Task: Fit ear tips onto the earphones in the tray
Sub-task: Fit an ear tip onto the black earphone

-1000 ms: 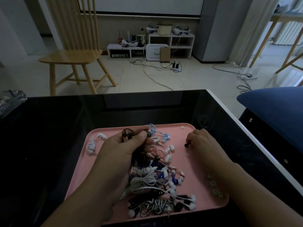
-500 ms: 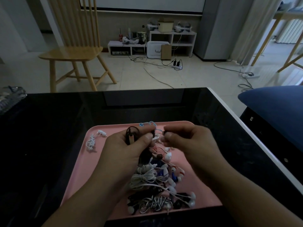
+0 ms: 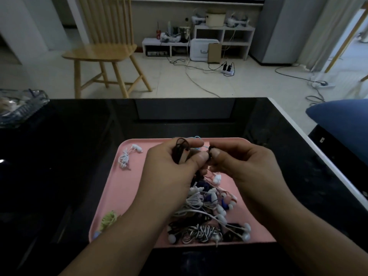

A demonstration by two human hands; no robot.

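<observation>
The left hand (image 3: 173, 172) grips a dark earphone (image 3: 180, 151); the right hand (image 3: 245, 168) pinches a black ear tip (image 3: 210, 150), which should be pressed on squarely, twisting gently.

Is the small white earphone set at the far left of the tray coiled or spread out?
Coiled. The white earphone set lies in a tight bundle on the pink tray, with only its earbud ends poking out toward the right.

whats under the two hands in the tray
A tangled pile of earphones on the pink tray. Whatever lies directly beneath the left hand and right hand is hidden.
</observation>
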